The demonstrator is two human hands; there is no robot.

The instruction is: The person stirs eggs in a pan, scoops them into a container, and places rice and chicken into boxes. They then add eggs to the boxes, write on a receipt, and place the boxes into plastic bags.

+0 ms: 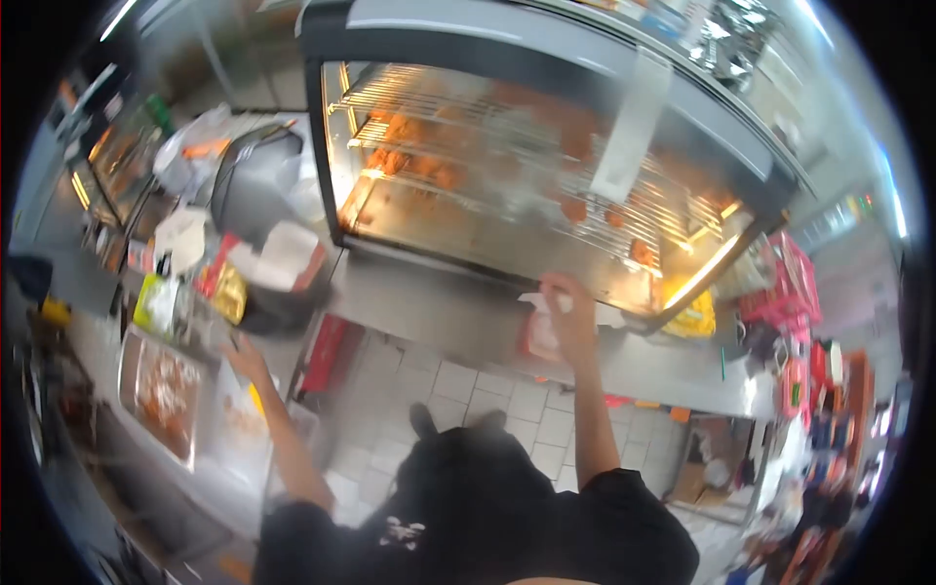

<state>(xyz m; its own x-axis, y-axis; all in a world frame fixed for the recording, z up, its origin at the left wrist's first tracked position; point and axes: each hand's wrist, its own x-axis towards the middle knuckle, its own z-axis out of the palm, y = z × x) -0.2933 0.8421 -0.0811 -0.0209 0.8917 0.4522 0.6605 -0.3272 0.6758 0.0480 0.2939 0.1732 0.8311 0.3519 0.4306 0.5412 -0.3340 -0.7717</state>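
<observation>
My right hand [569,304] is at the counter's edge below the glass warming cabinet [458,229], its fingers bent at a white and red paper box [542,330]. Motion blur hides how the fingers meet the box. To the left, my left hand [246,359] reaches over the side counter, close to a metal tray of food pieces [166,400] and a second tray [239,414]. Its fingers are smeared, and I cannot make out whether they hold anything. Orange-brown food [400,161] lies on the lit racks inside the cabinet.
An open white and red box [288,256] and a yellow packet [229,292] lie on the left counter. Pink baskets [788,283] and a yellow bag [692,314] stand at the right. A red box [331,353] is below the counter, above the tiled floor [468,382].
</observation>
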